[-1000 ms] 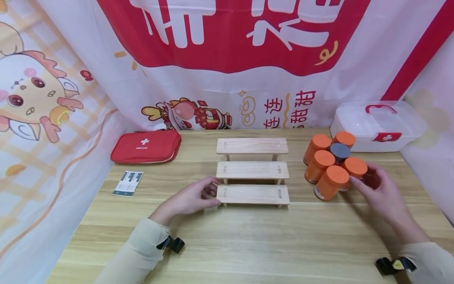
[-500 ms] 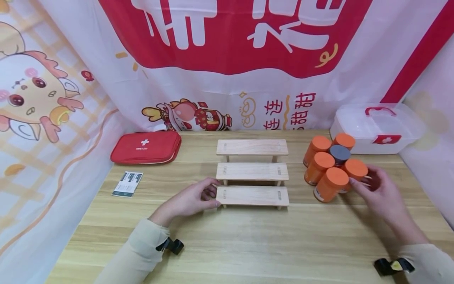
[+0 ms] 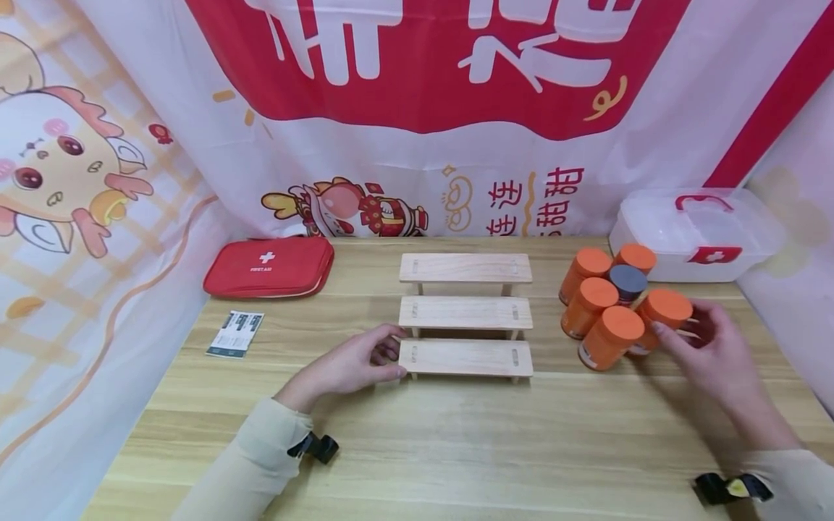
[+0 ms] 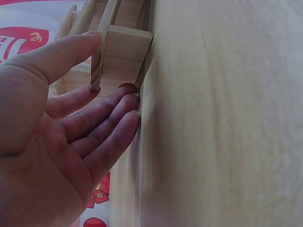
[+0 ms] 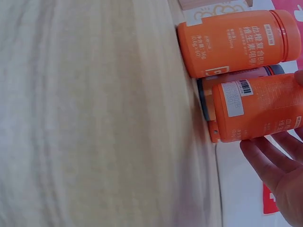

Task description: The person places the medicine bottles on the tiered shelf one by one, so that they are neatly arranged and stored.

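Observation:
A three-tier wooden display riser (image 3: 465, 354) stands mid-table. My left hand (image 3: 355, 362) is at the left end of its front step, and in the left wrist view thumb and index finger pinch the step's end board (image 4: 97, 71); the other fingers are loosely bent. On the right, my right hand (image 3: 713, 354) grips an orange supplement bottle (image 3: 666, 310) between thumb and fingers. In the right wrist view this labelled bottle (image 5: 260, 109) appears slightly raised off the table. Beside it several orange-capped bottles (image 3: 609, 336) and one grey-capped bottle (image 3: 628, 282) stand close together.
A clear white first-aid box (image 3: 697, 239) with a red handle stands behind the bottles. At the back left lie a red first-aid pouch (image 3: 270, 268) and a small printed card (image 3: 236, 334). Printed curtains (image 3: 417, 181) enclose the wooden tabletop (image 3: 456, 449).
The right hand has drawn its orange bottle slightly right and up, away from the grey-capped one. The left hand stays at the riser's front step.

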A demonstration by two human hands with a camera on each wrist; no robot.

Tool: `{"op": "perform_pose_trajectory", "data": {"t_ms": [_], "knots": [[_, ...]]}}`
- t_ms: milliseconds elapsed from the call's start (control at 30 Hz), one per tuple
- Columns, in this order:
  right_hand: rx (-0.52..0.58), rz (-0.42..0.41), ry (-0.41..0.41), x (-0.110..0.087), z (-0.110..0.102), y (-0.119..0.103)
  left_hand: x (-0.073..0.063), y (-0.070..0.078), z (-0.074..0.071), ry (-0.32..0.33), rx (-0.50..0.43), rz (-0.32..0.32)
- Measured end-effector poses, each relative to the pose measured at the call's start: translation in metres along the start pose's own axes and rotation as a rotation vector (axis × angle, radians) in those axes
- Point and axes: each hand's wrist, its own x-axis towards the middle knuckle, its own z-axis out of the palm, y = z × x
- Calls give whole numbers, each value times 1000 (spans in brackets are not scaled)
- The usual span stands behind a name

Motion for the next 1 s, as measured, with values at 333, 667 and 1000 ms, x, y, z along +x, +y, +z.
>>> {"op": "perform_pose_trajectory", "data": {"t_ms": [333,667,1000], "knots": [[83,-70,154,-1,-12,-11,0,2,0,-4,-2,-1],[-17,-42,279,-6,-21,-34,0,3,-1,-11,-12,-8],[-12,-121,315,-2,-27,-53,0,2,-1,-10,-8,-6]]}}
